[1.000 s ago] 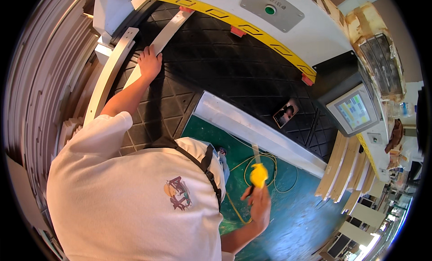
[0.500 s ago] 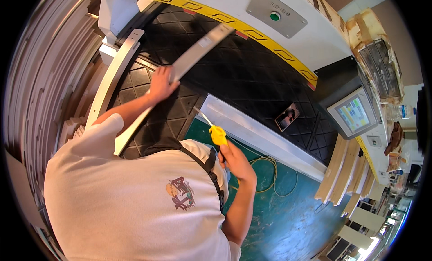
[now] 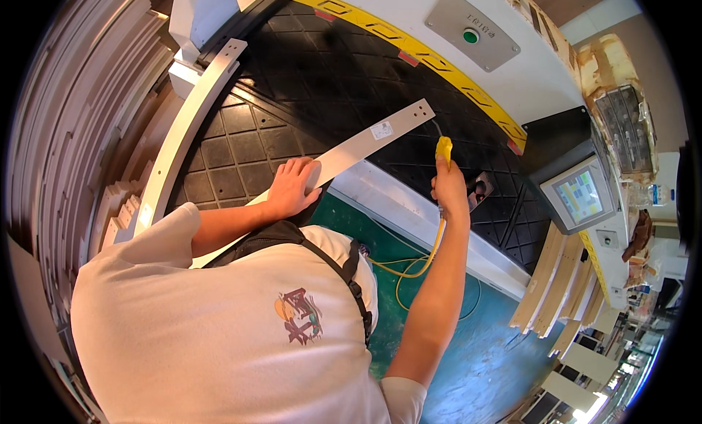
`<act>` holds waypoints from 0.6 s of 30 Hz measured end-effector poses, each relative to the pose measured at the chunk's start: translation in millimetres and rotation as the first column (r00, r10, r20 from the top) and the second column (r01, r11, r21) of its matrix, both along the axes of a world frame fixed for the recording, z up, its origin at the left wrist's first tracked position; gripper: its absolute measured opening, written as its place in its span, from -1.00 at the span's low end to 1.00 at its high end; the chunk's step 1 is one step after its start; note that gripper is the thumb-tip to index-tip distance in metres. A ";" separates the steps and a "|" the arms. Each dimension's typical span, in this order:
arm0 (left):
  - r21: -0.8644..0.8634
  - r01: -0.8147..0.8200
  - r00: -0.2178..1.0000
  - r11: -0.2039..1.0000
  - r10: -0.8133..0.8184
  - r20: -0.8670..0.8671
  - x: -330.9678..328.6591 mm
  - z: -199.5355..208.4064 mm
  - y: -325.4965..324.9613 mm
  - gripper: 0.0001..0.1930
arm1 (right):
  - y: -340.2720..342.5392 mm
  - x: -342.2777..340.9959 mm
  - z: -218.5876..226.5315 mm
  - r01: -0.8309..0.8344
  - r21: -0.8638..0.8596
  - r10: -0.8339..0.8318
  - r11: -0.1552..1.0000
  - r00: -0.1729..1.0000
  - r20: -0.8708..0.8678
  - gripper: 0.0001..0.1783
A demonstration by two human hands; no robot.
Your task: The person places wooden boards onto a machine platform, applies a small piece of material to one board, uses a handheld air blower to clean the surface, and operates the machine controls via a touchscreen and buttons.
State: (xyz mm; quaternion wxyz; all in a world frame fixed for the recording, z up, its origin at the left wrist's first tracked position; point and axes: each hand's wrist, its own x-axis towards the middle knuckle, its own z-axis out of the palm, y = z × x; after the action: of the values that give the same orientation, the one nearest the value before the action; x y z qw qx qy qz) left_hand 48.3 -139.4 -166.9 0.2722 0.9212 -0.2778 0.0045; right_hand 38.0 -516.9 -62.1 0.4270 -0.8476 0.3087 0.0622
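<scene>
A long pale board (image 3: pixel 355 149) with several small holes at its far end and a white label slants across the black surface. My left hand (image 3: pixel 292 188) grips it near the middle, fingers over its face and thumb at the near edge. My right hand (image 3: pixel 451 190) is closed round a yellow air blow gun (image 3: pixel 444 148). The gun's thin nozzle points toward the board's holed end, a little apart from it. A yellow hose (image 3: pixel 428 259) runs down from the gun and loops over the green floor.
Another pale board (image 3: pixel 186 131) lies at the left, beside tall stacks of boards (image 3: pixel 80 131). A phone (image 3: pixel 479 190) rests on the black grid-marked surface (image 3: pixel 292 73). A touch screen (image 3: pixel 575 195) and stacked boards (image 3: pixel 548 281) stand right. A green button (image 3: pixel 470 36) is on the far panel.
The board has come nearer and to the right, with my left hand on it. My right hand has moved up and right, bringing the blow gun close to the board's far end.
</scene>
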 end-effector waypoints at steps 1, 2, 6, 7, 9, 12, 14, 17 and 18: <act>-0.001 -0.005 1.000 1.000 0.005 -0.010 -0.5 -0.2 1.6 -0.31 | 2.5 2.3 0.8 0.006 -0.023 -0.006 1.000 1.000 0.027 -0.44; 0.002 -0.003 1.000 1.000 0.003 -0.011 -0.2 -0.9 0.2 -0.31 | 0.6 0.9 4.8 0.008 -0.020 -0.008 1.000 1.000 0.027 -0.44; 0.000 -0.015 1.000 1.000 0.015 -0.012 -0.3 -1.7 3.3 -0.30 | 19.7 9.2 39.9 0.100 0.148 -0.090 0.984 0.993 -0.070 -0.47; 0.002 -0.019 1.000 1.000 0.019 -0.013 -0.6 -2.5 3.6 -0.30 | 20.5 8.9 44.7 0.101 0.203 -0.090 0.974 0.994 -0.061 -0.47; 0.003 -0.018 1.000 1.000 0.018 -0.014 -1.1 -2.8 4.2 -0.29 | 18.7 7.6 47.7 0.082 0.233 -0.066 0.969 0.995 -0.077 -0.47; -0.026 0.000 1.000 1.000 -0.001 -0.016 0.3 1.8 -1.3 -0.24 | 0.0 1.5 25.5 -0.026 -0.055 0.023 0.998 0.998 -0.055 -0.48; 0.005 -0.114 0.992 0.993 0.114 -0.044 -2.6 6.2 1.4 -0.14 | 3.5 -1.8 37.7 0.007 0.092 -0.001 0.996 0.998 -0.059 -0.48; 0.044 -0.206 0.975 0.978 0.209 -0.073 -10.0 5.3 15.0 -0.07 | 3.6 -14.3 42.9 0.048 0.216 -0.033 0.975 0.997 -0.072 -0.47; 0.042 -0.203 0.976 0.978 0.206 -0.068 -9.2 5.5 20.8 -0.07 | 0.3 -19.3 43.0 0.054 0.204 -0.040 0.978 0.997 -0.069 -0.47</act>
State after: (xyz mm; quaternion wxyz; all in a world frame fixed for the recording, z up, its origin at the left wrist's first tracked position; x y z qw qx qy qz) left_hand 39.1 -118.6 -161.3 0.2640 0.9491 -0.1717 -0.0057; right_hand 18.7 -516.5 -19.2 0.5035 -0.7890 0.3342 0.1110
